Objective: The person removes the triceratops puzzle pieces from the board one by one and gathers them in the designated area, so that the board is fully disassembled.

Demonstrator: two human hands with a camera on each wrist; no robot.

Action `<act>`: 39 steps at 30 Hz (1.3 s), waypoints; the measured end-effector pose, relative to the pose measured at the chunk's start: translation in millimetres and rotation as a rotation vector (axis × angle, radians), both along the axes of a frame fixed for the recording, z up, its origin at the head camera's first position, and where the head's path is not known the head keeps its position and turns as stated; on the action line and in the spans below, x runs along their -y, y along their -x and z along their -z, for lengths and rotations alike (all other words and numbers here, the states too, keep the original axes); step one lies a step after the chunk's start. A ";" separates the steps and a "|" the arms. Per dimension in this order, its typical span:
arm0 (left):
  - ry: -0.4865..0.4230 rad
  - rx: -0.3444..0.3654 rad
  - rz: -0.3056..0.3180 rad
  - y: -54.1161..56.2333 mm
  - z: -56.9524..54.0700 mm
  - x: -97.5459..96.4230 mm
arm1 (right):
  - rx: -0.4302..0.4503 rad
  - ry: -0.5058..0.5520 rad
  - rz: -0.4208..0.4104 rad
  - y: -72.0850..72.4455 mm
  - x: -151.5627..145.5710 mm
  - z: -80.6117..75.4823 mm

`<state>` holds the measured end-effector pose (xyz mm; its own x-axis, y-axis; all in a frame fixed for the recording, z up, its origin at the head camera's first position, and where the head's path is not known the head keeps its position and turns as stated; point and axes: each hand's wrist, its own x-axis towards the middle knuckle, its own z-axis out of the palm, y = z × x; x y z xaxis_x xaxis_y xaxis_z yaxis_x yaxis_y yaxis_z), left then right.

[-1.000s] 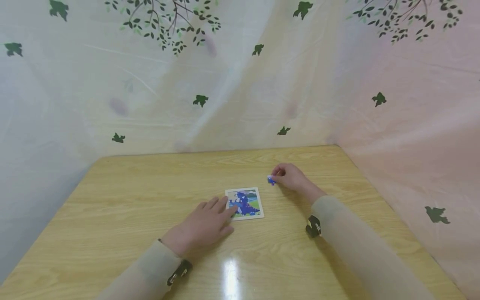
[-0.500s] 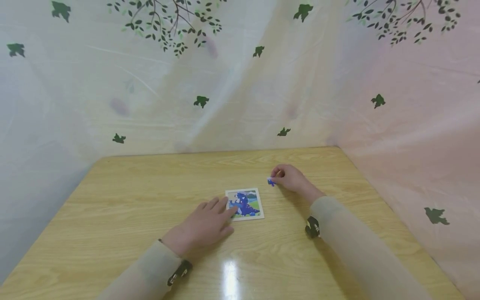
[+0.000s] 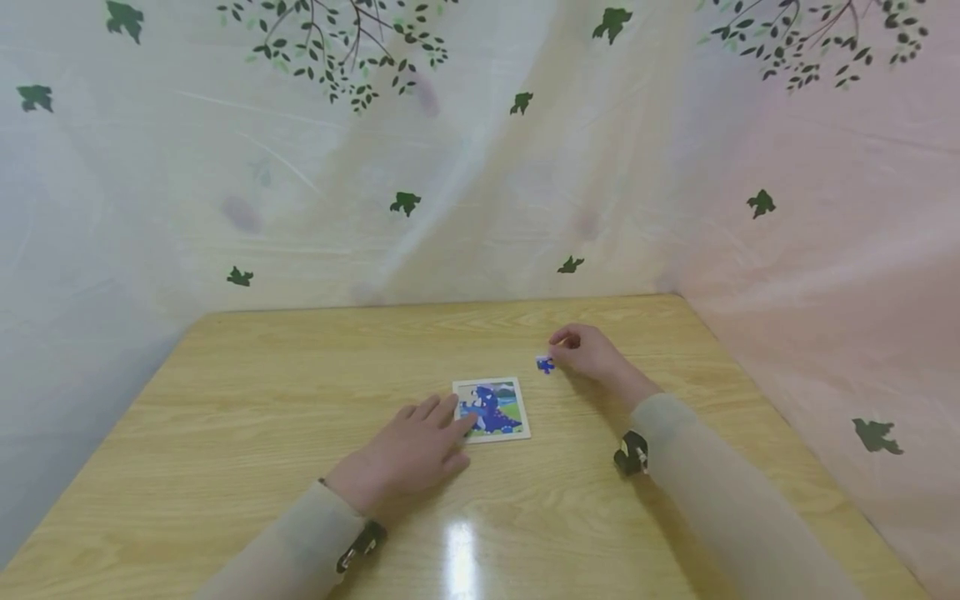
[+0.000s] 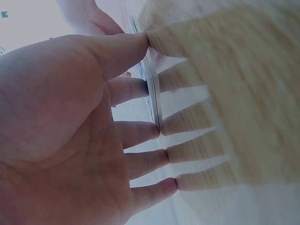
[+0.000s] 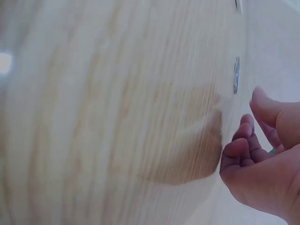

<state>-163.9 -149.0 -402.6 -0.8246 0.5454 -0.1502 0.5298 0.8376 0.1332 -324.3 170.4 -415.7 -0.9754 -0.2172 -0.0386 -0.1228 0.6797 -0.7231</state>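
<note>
Fingers of the left hand (image 3: 408,450) spread at eight o'clock, touching the puzzle (image 3: 498,408). At its two o'clock, the right hand (image 3: 592,354) curls loosely, pinching nothing, beside a piece (image 3: 546,364); a careless brush could skid it across the glossy wooden bench (image 3: 300,375). Leaf-patterned cloth (image 3: 465,150) hangs beyond.

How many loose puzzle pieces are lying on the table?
1. The blue piece lies on the table, to the right of the puzzle and farther back, beside the right hand. Any under it or the left hand would be hidden.
</note>
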 end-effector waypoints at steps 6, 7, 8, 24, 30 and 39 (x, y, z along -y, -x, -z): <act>-0.006 0.006 -0.004 0.4 -0.7 -0.6 | -0.070 0.030 0.014 -1.6 8.6 -5.9; -0.009 0.008 -0.007 0.5 -0.9 -0.6 | -0.082 0.036 0.004 -2.6 11.2 -8.1; -0.011 0.010 -0.011 0.6 -1.1 -0.6 | -0.095 0.040 -0.005 -3.3 14.3 -10.1; -0.013 0.013 -0.012 0.1 -1.0 0.4 | -0.137 0.046 -0.295 -29.2 67.3 -23.1; -0.014 0.005 -0.005 -0.2 -1.7 0.0 | -0.090 0.014 -0.360 -34.9 78.7 -19.8; -0.016 0.005 0.002 -0.9 -5.0 -0.7 | -0.045 -0.048 -0.441 -37.3 88.0 -13.1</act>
